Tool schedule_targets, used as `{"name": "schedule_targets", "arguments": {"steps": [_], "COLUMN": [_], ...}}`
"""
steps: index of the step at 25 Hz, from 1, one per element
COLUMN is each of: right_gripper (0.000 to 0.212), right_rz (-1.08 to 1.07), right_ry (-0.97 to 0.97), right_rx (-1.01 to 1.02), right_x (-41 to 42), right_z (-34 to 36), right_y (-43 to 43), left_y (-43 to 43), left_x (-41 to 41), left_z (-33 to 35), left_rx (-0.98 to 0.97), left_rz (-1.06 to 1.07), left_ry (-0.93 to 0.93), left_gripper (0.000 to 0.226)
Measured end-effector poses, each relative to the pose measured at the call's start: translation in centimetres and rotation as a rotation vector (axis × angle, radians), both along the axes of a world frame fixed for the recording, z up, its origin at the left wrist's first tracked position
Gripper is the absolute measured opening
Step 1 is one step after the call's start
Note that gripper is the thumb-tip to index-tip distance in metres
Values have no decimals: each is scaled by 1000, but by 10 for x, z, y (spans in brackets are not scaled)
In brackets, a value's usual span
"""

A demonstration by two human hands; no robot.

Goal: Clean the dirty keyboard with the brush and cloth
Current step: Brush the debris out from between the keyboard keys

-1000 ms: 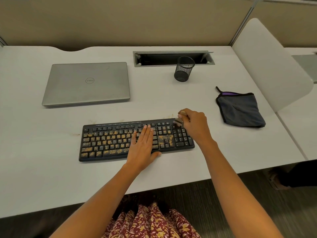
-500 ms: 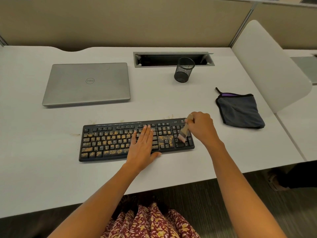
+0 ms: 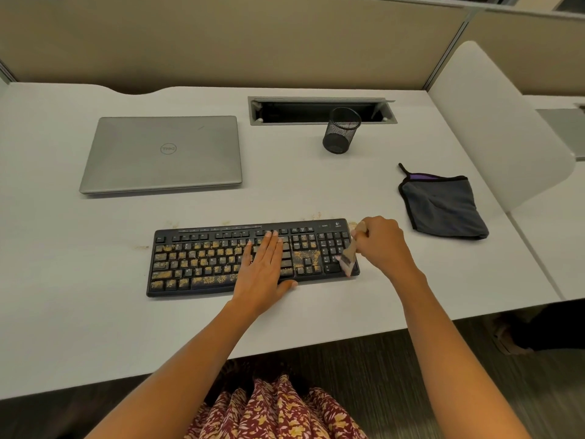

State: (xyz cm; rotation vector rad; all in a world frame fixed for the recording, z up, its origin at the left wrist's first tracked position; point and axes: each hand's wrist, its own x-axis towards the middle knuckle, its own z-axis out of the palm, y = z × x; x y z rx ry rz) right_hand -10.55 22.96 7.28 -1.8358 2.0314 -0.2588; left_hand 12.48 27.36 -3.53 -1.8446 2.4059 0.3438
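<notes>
A black keyboard (image 3: 202, 258) lies on the white desk (image 3: 95, 312), its left and middle keys speckled with yellowish-brown crumbs. My left hand (image 3: 262, 267) rests flat on the middle keys, fingers together. My right hand (image 3: 383, 245) grips a small wooden-handled brush (image 3: 348, 255) at the keyboard's right end; the bristles touch the front right corner of the number pad. A folded dark grey cloth (image 3: 443, 210) with black edging and a purple inner layer lies on the desk to the right, apart from both hands.
A shut silver laptop (image 3: 161, 153) lies behind the keyboard on the left. A black mesh pen cup (image 3: 340, 131) stands by a cable slot (image 3: 319, 109) at the back. A white divider panel (image 3: 493, 122) rises at the right. Crumbs dot the desk behind the keyboard.
My right hand has drawn the brush from the top of the number pad down to its front right corner. My left hand has stayed flat on the keys.
</notes>
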Motion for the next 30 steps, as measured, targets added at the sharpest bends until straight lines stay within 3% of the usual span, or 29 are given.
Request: {"name": "schedule_targets", "arguments": {"steps": [3,10,12,18,22,30], "right_gripper": [21,18,20,21,21,16], "right_rz": [-15,-100,-92,-63,-73,-79], "right_ry": [-26,-265,-252,-77,-92,-231], "right_rx": [67,-204,-227,-48,93,-164], "right_x": [0,14,14,-9,-20,-6], "right_z": [4,5,2,-4,-4,-8], "right_y": [-3,-10,-8,-1,-2,-15], "left_y": [-1,1,2,2,2,1], "left_x": [-1,-1,-1,1,1,1], "left_z": [0,2,2,1,0,1], "left_rx": [3,-5,-7,-6,-12,-14], "left_rz": [-6,-9,-5,8,-1,-13], "left_ry": [-3,-9,-12,3,19,-23], "left_gripper": [95,93,93,93,94,93]}}
